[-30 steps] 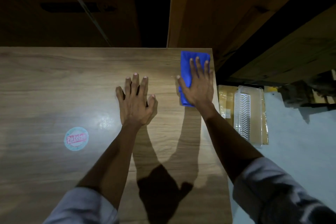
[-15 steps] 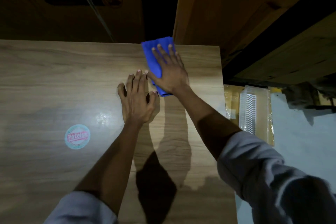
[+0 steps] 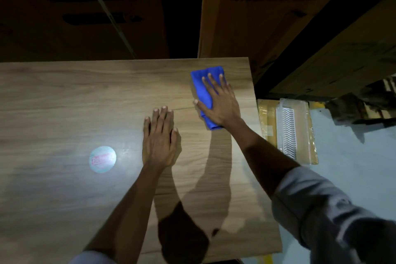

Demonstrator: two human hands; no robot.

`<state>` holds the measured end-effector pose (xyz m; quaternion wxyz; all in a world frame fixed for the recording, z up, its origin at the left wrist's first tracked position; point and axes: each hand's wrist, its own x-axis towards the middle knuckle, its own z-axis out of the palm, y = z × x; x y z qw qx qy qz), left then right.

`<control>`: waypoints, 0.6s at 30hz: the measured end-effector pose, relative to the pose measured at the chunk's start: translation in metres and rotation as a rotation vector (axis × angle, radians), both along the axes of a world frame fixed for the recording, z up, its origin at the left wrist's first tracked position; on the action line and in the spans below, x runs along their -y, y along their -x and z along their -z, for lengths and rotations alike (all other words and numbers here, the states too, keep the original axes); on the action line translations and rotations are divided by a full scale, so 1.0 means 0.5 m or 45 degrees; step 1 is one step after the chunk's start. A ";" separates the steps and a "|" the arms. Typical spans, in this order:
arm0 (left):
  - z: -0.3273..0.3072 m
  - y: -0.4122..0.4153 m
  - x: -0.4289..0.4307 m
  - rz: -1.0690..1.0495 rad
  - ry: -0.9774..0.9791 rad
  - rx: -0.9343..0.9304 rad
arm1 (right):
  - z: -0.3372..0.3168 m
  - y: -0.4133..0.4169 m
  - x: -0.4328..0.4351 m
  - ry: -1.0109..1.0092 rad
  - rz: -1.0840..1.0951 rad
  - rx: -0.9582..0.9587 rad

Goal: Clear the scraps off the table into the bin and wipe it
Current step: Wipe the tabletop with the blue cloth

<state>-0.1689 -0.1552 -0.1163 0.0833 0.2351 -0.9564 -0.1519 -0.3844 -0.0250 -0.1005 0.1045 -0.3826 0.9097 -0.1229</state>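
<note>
Head view, the only one.

Right hand point(image 3: 220, 105): flat, fingers straight and slightly spread, pressing the folded blue cloth point(image 3: 200, 83) down onto the surface point(image 3: 64, 103). The thumb lies out to the left of the cloth. The cloth is near the far right corner, inside both edges.

Left hand point(image 3: 159, 141): flat on the surface, palm down, fingers together, holding nothing. It is well apart from the cloth.

Change: a second ago the cloth was at the far right corner. Half a second ago it had slid left along the far edge, close to the left fingertips. Now it is back toward the right. The left hand has not shifted.

Reading: this is a side-to-side wiping stroke over the far right part, with the left hand probably bracing. The task looks to be in its wiping stage. No scraps or bin are in view, so clearing is probably done, though this cannot be confirmed.

A round sticker point(image 3: 102, 159) lies left of the left hand under glare. I cannot tell whether it is stuck down or loose.

Judgement: the left and near parts of the surface likely remain to be wiped.

Off the surface: a clear tray point(image 3: 289, 130) on the floor point(image 3: 353, 167) to the right, and boxes point(image 3: 267, 17) behind.
</note>
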 end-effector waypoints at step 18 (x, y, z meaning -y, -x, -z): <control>0.017 -0.062 -0.006 -0.183 -0.099 -0.140 | 0.025 -0.187 -0.102 0.180 -0.051 -0.090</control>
